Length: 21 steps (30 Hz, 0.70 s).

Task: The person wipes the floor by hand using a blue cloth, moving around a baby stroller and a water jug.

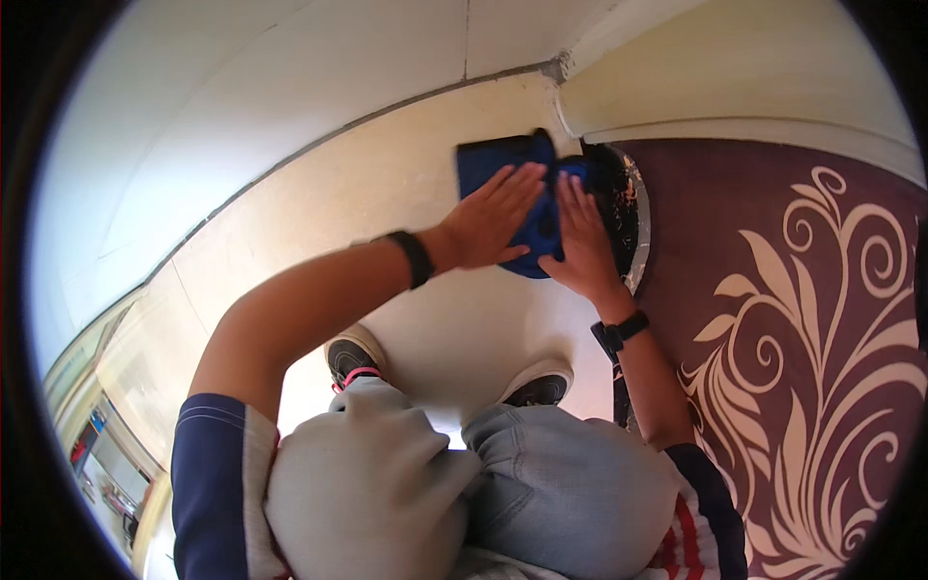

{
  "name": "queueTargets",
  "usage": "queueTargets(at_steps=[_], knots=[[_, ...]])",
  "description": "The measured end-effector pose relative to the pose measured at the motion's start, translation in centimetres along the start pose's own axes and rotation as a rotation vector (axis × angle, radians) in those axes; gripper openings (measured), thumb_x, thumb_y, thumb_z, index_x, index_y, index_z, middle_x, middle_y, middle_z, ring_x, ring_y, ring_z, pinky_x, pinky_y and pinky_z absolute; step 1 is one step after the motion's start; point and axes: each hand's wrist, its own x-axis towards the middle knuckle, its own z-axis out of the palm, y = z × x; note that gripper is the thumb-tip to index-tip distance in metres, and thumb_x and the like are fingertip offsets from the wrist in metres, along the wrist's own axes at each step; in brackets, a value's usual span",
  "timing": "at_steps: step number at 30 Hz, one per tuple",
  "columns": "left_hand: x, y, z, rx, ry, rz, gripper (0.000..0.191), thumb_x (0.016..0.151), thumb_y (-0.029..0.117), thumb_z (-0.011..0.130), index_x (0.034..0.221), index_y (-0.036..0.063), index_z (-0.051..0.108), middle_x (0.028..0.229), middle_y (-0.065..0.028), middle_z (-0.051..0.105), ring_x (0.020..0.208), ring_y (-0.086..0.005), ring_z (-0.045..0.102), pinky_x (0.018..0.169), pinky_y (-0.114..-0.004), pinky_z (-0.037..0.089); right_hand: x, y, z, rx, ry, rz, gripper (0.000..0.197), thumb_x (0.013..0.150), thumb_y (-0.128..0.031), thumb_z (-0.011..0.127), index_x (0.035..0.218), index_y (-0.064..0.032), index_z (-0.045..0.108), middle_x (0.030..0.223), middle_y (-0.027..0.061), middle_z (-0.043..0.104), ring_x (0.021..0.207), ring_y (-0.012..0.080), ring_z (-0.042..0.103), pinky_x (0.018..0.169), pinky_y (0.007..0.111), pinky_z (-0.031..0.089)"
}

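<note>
A dark blue cloth item (536,250), perhaps a folded garment or bag, lies on the pale floor near the corner. On its left part rests my left hand (496,215), palm down with the fingers stretched out. My right hand (581,243) lies flat on its right side, fingers extended and close to those of my left hand. Neither hand is closed around the cloth. Part of the item is hidden beneath both hands, and its exact kind cannot be told.
A pale wall (290,94) runs along the far side. At the right is a maroon panel (681,217) with cream scroll patterns, beside a black curved edge (632,210) with worn paint. My shoes (538,384) stand on the floor below the cloth. An opening with objects shows at lower left.
</note>
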Motion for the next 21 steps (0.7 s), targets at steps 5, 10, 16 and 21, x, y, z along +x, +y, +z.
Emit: queueTargets(at_steps=[5,10,16,21], knots=[[-3.6,1.0,0.7,-0.131,0.141,-0.457,0.083,0.095,0.050,0.041,0.140,-0.0179,0.025,0.155,-0.0305,0.008,0.147,-0.0386,0.006,0.118,-0.046,0.006,8.2,-2.0,1.5,0.018,0.192,-0.074,0.094,0.064,-0.008,0.065,0.145,0.0098,0.022,0.155,0.0250,0.019,0.144,0.0397,0.017,0.117,0.049,0.016],[-5.6,0.3,0.8,-0.171,0.098,-0.567,0.079,0.095,0.046,0.045,0.136,-0.0200,0.028,0.154,-0.0319,0.006,0.146,-0.0404,0.005,0.117,-0.048,0.007,11.6,-2.9,1.4,0.021,0.246,-0.040,0.096,0.061,-0.007,0.064,0.146,0.0089,0.021,0.155,0.0241,0.020,0.144,0.0394,0.019,0.117,0.049,0.016],[-8.2,1.1,0.7,-0.125,0.001,-0.587,0.075,0.093,0.041,0.051,0.130,-0.0217,0.035,0.152,-0.0357,0.011,0.145,-0.0429,0.006,0.117,-0.050,0.007,13.8,-5.1,1.6,0.129,0.038,-0.474,0.091,0.058,0.000,0.060,0.144,0.0053,0.029,0.153,0.0201,0.027,0.143,0.0363,0.024,0.116,0.047,0.020],[-12.9,1.0,1.4,-0.147,-0.107,-0.640,0.072,0.093,0.040,0.051,0.125,-0.0230,0.040,0.144,-0.0391,0.024,0.145,-0.0439,0.007,0.117,-0.051,0.008,16.3,-10.0,3.7,0.110,-0.148,-0.752,0.092,0.060,-0.006,0.065,0.145,0.0027,0.030,0.154,0.0152,0.027,0.145,0.0282,0.022,0.118,0.040,0.020]])
